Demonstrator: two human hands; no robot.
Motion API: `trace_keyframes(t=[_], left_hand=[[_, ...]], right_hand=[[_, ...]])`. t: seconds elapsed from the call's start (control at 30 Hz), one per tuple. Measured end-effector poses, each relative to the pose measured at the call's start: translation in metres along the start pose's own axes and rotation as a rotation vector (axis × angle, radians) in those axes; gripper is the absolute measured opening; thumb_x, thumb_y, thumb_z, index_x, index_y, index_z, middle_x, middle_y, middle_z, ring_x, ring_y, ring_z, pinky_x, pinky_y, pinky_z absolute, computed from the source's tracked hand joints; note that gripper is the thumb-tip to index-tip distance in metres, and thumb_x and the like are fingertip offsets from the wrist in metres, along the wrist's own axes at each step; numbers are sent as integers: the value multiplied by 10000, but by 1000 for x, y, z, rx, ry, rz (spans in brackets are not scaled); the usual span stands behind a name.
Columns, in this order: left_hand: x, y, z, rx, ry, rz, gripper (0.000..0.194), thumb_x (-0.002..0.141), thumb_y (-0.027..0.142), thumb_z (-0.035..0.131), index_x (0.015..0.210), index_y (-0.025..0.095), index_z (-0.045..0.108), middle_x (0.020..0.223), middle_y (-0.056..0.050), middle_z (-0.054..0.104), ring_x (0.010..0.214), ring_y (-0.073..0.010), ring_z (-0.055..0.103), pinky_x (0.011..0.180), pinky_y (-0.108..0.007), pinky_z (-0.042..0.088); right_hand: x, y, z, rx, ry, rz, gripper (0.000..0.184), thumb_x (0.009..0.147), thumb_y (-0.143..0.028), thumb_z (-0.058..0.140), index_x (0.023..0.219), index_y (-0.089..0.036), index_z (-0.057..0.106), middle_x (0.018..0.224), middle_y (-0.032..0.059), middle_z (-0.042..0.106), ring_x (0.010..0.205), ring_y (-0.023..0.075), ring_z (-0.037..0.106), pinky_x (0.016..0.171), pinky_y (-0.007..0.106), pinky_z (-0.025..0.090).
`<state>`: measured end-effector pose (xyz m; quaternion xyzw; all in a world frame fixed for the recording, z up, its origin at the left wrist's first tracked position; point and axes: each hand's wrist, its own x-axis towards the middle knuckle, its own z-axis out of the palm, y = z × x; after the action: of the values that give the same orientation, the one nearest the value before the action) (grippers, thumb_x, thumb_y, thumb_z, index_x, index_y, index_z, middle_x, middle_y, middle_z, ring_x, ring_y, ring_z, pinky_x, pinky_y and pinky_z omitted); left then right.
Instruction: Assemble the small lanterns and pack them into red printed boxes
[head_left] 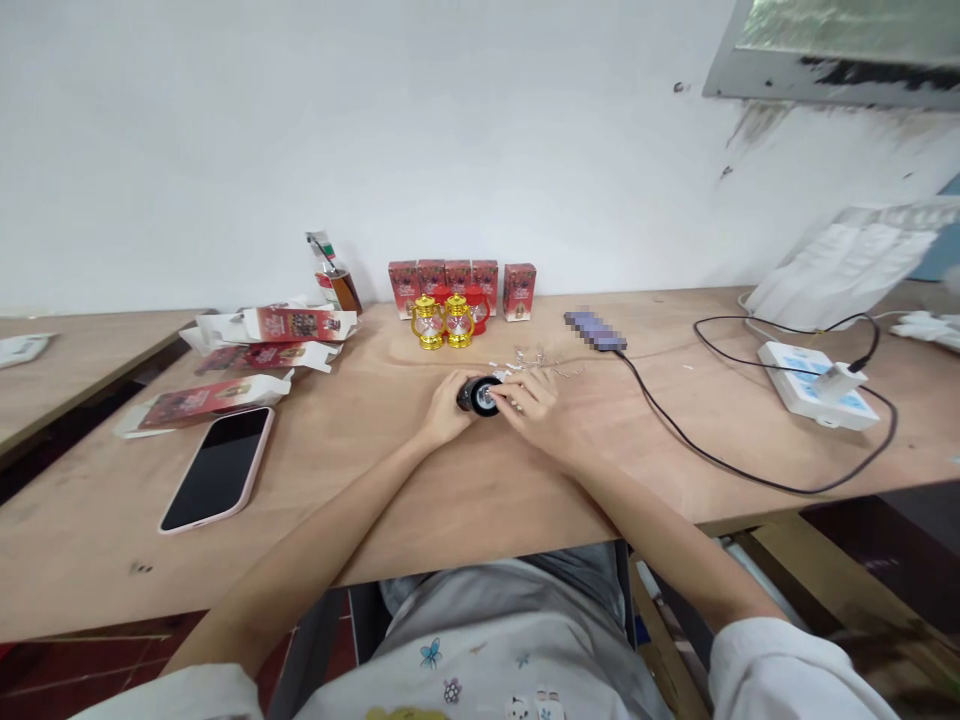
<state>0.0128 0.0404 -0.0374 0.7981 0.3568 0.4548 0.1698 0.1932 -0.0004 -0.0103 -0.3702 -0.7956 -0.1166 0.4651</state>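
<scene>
My left hand (447,408) is closed around a small black lantern (468,394), tipped so that its round underside faces me. In that underside a pale, silvery recess shows. My right hand (535,402) has its thumb and finger pinched together at the recess; whatever sits between them is too small to make out. Beyond the hands lie small white and clear scraps (531,358). Two gold lanterns (458,322) stand upright farther back, with red lanterns (480,308) partly hidden behind them.
Several red printed boxes (519,292) stand along the wall. Opened, flattened boxes (217,398) lie left, near a pink-cased phone (219,468) and a bottle (337,285). At right, a cable (675,432) runs between a purple phone (595,330) and a white power strip (817,385).
</scene>
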Motion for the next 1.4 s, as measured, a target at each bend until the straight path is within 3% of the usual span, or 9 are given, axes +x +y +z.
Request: trace_keyframes(t=[0.27,0.57,0.73,0.9,1.0,1.07,1.17,1.27,1.4], left_hand=[[0,-2,1,-25,10,-9,382,661,169,677,1031,188,583,1040,-61,644,968,-218,608,870,-353,487],[2,-7,-1,27,120,-94,381,639,125,652,1007,187,575,1043,-51,644,975,-218,599,893,-372,478],[3,-10,-1,45,160,-117,406,601,82,636,988,185,574,1002,-42,647,937,-213,601,865,-360,484],[3,-6,-2,42,136,-120,421,583,76,640,983,190,577,989,-32,653,947,-220,608,857,-357,490],[3,-6,-1,24,149,-130,425,573,78,649,976,190,574,980,-31,655,948,-225,614,853,-360,497],[3,-9,0,18,159,-146,440,564,73,655,979,191,572,986,-29,657,955,-229,618,855,-363,501],[3,-12,1,6,157,-149,426,570,81,661,973,187,572,989,-35,657,953,-230,625,856,-365,504],[2,-11,2,-12,155,-139,407,582,92,657,969,184,570,980,-36,657,938,-222,629,846,-356,507],[3,-8,1,-5,158,-138,423,572,73,654,974,183,577,977,-30,661,940,-218,626,845,-344,504]], right_hand=[[-5,-1,5,-134,-78,-73,238,929,-258,454,972,-231,686,946,79,687,827,199,568,746,363,366],[-4,-7,11,-206,-242,-77,375,909,-181,398,1237,-194,578,1191,129,620,1047,262,547,954,453,364],[-4,-11,12,-209,-239,-45,431,894,-152,385,1313,-154,487,1298,141,550,1126,272,507,972,439,362],[-4,9,14,-130,-116,228,368,891,-209,409,1225,-92,510,1200,177,574,1101,286,512,924,415,401],[-7,28,17,-221,-277,321,348,887,-248,456,1184,-88,543,1138,195,603,1081,332,508,891,456,390],[-10,36,20,-256,-376,305,376,881,-247,487,1227,-109,531,1178,185,605,1116,346,487,900,470,373],[-13,41,25,-249,-414,208,383,891,-225,487,1270,-185,526,1278,123,589,1172,317,458,940,465,347],[-13,40,28,-247,-418,137,288,908,-218,469,1157,-218,615,1298,83,589,1205,286,438,964,450,328],[-10,38,27,-266,-458,144,261,925,-243,448,1051,-189,670,1264,93,605,1215,280,428,985,434,301]])
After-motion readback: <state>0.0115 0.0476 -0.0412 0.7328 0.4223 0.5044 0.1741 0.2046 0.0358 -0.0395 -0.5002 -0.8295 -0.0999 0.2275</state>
